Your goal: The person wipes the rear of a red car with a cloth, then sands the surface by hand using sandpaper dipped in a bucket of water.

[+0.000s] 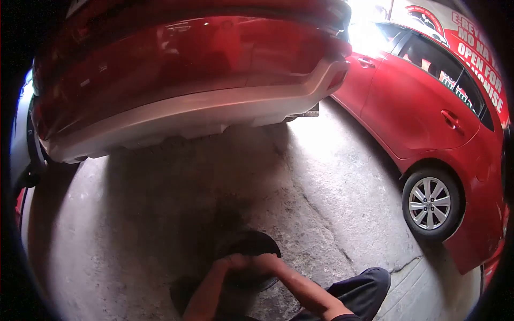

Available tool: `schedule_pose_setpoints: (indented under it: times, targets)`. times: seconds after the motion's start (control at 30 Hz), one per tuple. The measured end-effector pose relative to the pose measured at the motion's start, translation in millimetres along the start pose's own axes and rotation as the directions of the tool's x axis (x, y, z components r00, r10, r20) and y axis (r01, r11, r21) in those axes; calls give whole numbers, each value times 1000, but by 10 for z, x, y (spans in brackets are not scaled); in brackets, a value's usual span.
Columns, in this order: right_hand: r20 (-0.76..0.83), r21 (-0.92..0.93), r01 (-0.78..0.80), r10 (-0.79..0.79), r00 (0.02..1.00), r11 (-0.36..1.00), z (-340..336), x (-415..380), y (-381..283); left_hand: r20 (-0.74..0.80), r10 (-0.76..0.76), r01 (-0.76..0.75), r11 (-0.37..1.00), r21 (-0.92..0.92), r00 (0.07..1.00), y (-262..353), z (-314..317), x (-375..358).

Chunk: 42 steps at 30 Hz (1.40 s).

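Black and round, an open-topped container [250, 242] sits low at six o'clock, close above or on the concrete floor [353, 198]; shadow hides which. The left hand [235, 262] and right hand [265, 262] come together over it, blurred and dim, so I cannot tell whether they grip anything. At five o'clock shows a dark trouser leg [361, 294]. A red bumper [214, 64] with a pale lower edge spans eleven to twelve; a red car [417, 107] stands at three, its silver-spoked wheel [430, 203] just below.
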State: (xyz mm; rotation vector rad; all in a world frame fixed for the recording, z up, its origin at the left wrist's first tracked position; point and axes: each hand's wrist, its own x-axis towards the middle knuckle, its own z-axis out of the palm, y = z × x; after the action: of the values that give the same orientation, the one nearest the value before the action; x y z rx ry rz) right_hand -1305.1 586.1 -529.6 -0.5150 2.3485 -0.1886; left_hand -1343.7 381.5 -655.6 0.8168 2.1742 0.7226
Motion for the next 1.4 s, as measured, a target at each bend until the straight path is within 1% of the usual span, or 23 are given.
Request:
schedule_pose_setpoints:
  times: [0.1, 0.17, 0.23, 0.27, 0.37, 0.4, 0.43, 0.47, 0.5, 0.53, 0.6, 0.67, 0.7, 0.77, 0.83, 0.87, 0.97, 1.07, 1.1, 1.2, 1.3, 1.37, 1.4]
  targets:
    - [-71, 116, 181, -173, 982, 977, 54, 9, 260, -95, -54, 54, 999, -2, 994, 218, -290, -290]
    - [-114, 108, 347, -335, 935, 932, 40, 45, 403, -173, -177, 148, 974, -172, 969, 642, -495, -667]
    - [-109, 44, 519, -512, 852, 854, -105, -41, 413, -280, -217, 186, 973, -133, 935, 861, -596, -796]
    - [-207, 55, 694, -671, 712, 718, -99, -56, 414, -351, -187, 196, 981, -9, 918, 892, -584, -824]
    - [-309, 67, 694, -646, 698, 717, -246, -323, 115, -543, 0, 166, 952, 256, 840, 510, -441, -638]
    - [-162, 37, 487, -475, 865, 873, -360, -424, -3, -583, 86, 149, 927, 343, 808, 301, -368, -504]
    - [-25, -30, 254, -255, 967, 967, -461, -515, -98, -676, 64, 160, 951, 264, 734, 383, -404, -525]
    - [-51, -54, 242, -244, 968, 969, -588, -643, -203, -760, 32, 163, 970, 181, 650, 565, -489, -553]
    - [-78, -76, 233, -239, 968, 969, -708, -760, -314, -831, -8, 162, 982, 99, 556, 663, -543, -592]
    - [-106, -103, 226, -236, 966, 969, -794, -796, -350, -825, -68, 188, 981, 47, 562, 636, -558, -577]
    - [36, -289, 293, -296, 955, 911, -871, -627, -190, -806, -198, 243, 968, -70, 558, 610, -563, -520]
    - [48, -280, 351, -352, 935, 894, -1023, -563, -97, -871, -136, 304, 952, 16, 472, 619, -540, -594]
    - [-13, -190, 369, -378, 926, 910, -1151, -551, 32, -899, -98, 340, 939, 58, 426, 618, -565, -600]
    - [-169, -56, 338, -342, 924, 940, -1369, -550, 155, -786, -380, 377, 904, -203, 487, 887, -580, -729]
    - [-349, 60, 253, -217, 911, 965, -1523, -505, 194, -734, -497, 379, 859, -343, 462, 859, -489, -681]
    - [-294, -28, 314, -308, 905, 949, -1654, -495, 236, -764, -483, 355, 867, -349, 428, 646, -293, -534]
    - [-549, 19, 444, -362, 753, 896, -1415, 40, 507, -808, -444, 339, 884, -323, 389, 492, -251, -457]
    - [-413, 19, 498, -447, 794, 867, -1295, 408, 656, -805, -502, 273, 861, -430, 315, 397, -219, -460]
    - [-417, 50, 465, -404, 814, 884, -1184, 565, 692, -800, -527, 222, 849, -480, 286, 367, -173, -423]
    - [-416, 124, 409, -327, 848, 904, -989, 906, 810, -833, -480, 351, 857, -378, 275, 587, -307, -515]
    - [-315, 289, 461, -371, 873, 839, -1158, 842, 920, -828, -552, 745, 591, -310, 93, 543, -64, -579]
    - [-182, 502, 425, -388, 903, 753, -1318, 840, 973, -694, -681, 639, 431, -638, -234, 971, 72, -529]
    - [-179, 510, 436, -405, 897, 742, -1399, 803, 1011, -620, -701, 570, 365, -736, -351, 1132, 81, -528]
